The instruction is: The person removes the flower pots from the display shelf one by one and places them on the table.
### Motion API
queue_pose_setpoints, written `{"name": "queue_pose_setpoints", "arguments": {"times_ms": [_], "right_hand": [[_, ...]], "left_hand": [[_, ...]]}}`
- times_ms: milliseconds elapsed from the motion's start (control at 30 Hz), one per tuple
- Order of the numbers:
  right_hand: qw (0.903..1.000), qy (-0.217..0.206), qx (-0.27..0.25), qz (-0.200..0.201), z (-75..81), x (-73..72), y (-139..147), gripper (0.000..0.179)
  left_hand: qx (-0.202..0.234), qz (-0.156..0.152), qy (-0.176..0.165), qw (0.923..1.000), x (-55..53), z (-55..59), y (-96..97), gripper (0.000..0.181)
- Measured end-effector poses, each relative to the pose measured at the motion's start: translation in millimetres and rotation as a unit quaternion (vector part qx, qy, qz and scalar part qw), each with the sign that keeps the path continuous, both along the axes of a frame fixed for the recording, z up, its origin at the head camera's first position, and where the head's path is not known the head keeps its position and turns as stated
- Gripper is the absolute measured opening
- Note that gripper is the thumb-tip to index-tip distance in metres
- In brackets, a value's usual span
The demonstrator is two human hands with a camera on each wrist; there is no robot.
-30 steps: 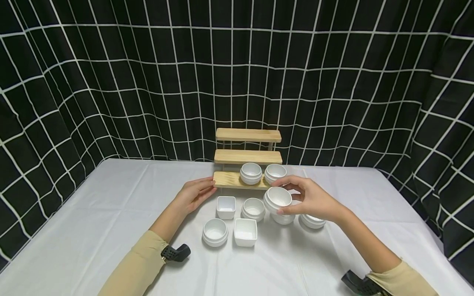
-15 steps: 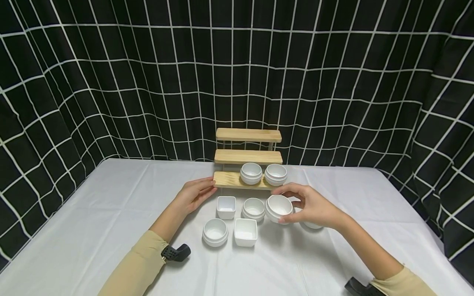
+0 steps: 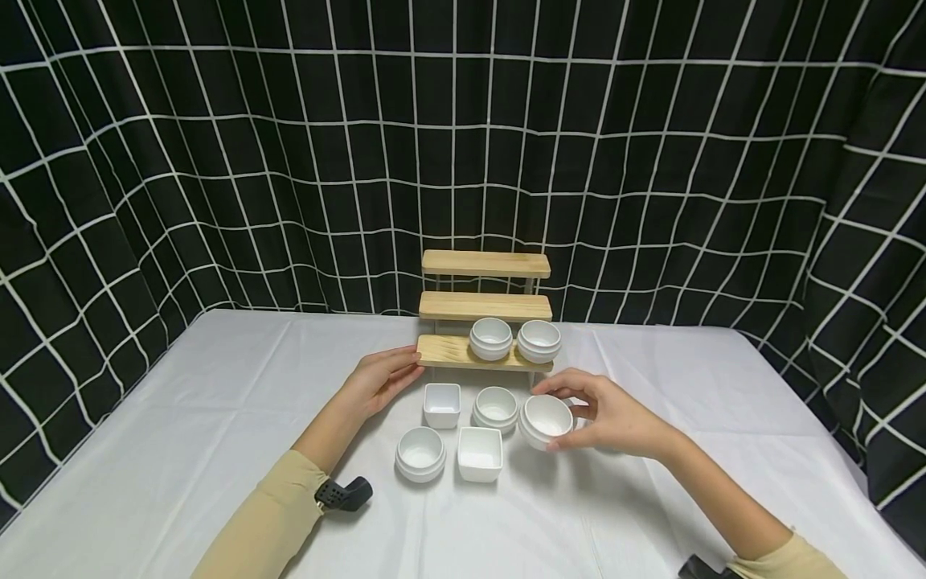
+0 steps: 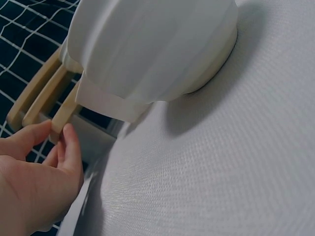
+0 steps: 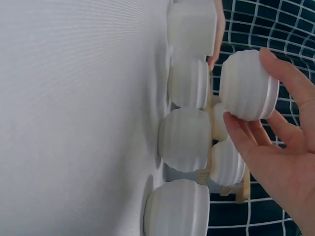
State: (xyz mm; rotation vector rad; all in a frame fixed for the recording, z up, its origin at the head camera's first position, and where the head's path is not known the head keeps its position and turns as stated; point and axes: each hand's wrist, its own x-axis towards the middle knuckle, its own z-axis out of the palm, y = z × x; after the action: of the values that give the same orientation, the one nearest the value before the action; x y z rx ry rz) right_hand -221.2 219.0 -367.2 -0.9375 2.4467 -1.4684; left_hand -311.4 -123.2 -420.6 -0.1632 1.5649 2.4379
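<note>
My left hand (image 3: 379, 382) pinches the left end of the lowest board of a three-tier wooden stand (image 3: 485, 305); thumb and fingers (image 4: 72, 142) meet at the board's end in the left wrist view. A round white bowl (image 3: 547, 418) with a ridged side is held in my right hand (image 3: 615, 414), thumb and fingertips around its rim and side. In the right wrist view this bowl (image 5: 246, 86) hangs tilted, off the table. Two similar bowls, one left (image 3: 490, 340) and one right (image 3: 538, 342), stand side by side on the lowest board.
On the white cloth before the stand are a small square dish (image 3: 442, 404), a larger square dish (image 3: 481, 455) and round bowls, one behind (image 3: 496, 408) and one in front (image 3: 421, 455). More bowls (image 5: 177, 209) lie beneath the right hand, mostly hidden from the head. A black gridded curtain (image 3: 463, 161) hangs behind.
My right hand has drawn the bowl a little toward the table's near side, covering the bowls under it. The left hand and the stand have stayed put.
</note>
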Motion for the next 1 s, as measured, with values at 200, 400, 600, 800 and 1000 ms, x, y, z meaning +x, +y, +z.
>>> {"name": "queue_pose_setpoints", "arguments": {"times_ms": [200,400,600,800,1000], "right_hand": [[0.9999,-0.005,0.01,0.004,-2.6,1.9,2,0.061],[0.9998,-0.014,0.011,0.007,-6.5,1.1,2,0.061],[0.9997,-0.017,0.013,0.01,-12.0,-0.8,1,0.062],[0.9998,-0.009,0.017,0.009,-15.8,-2.1,1,0.063],[0.9994,-0.007,0.034,0.002,-16.0,-2.2,1,0.062]], "left_hand": [[0.002,0.001,-0.002,1.0,-0.9,0.5,0.4,0.048],[0.001,0.004,-0.004,1.0,-1.8,-0.4,-0.1,0.048],[0.001,0.006,-0.005,1.0,-1.5,-0.8,-0.7,0.047],[-0.002,0.006,-0.006,1.0,-0.6,0.0,0.0,0.047],[0.002,0.006,-0.005,1.0,-0.3,0.5,0.6,0.047]]}}
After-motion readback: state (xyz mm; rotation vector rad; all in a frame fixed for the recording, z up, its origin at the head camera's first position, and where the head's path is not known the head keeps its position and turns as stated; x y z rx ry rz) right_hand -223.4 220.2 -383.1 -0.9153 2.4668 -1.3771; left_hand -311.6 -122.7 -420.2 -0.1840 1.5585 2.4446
